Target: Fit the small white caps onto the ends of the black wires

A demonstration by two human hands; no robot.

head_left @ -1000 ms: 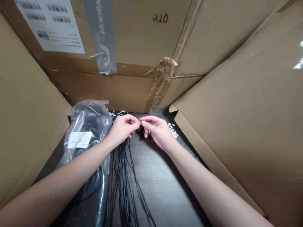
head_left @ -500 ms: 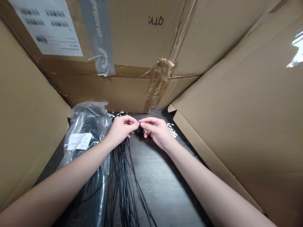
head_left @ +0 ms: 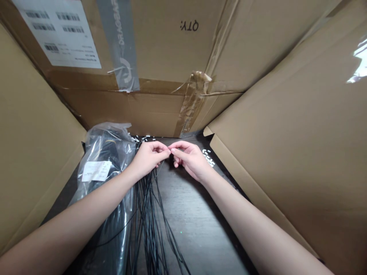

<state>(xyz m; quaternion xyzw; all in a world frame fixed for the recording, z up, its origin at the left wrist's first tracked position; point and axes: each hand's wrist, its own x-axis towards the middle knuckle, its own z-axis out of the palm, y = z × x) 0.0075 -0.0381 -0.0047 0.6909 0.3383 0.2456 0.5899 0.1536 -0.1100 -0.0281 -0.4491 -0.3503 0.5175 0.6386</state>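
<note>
Between tall cardboard flaps (head_left: 286,160), the left hand (head_left: 147,157) and right hand (head_left: 190,158) meet over thin black wires (head_left: 149,217).
Nearest, the wires hang across a dark wood tabletop (head_left: 197,217), beside a clear plastic bag (head_left: 106,160) on the left. The left hand pinches them; the right fingertips (head_left: 174,151) press against it, their hold too small to tell. White plastic bits (head_left: 208,157) lie beyond, before the far cardboard wall (head_left: 155,110).

Cardboard panels (head_left: 286,152) box in the dark tabletop (head_left: 195,236), grey tape (head_left: 117,46) and a barcode label (head_left: 57,38) on the far one, a clear plastic bag (head_left: 114,152) on my left
</note>
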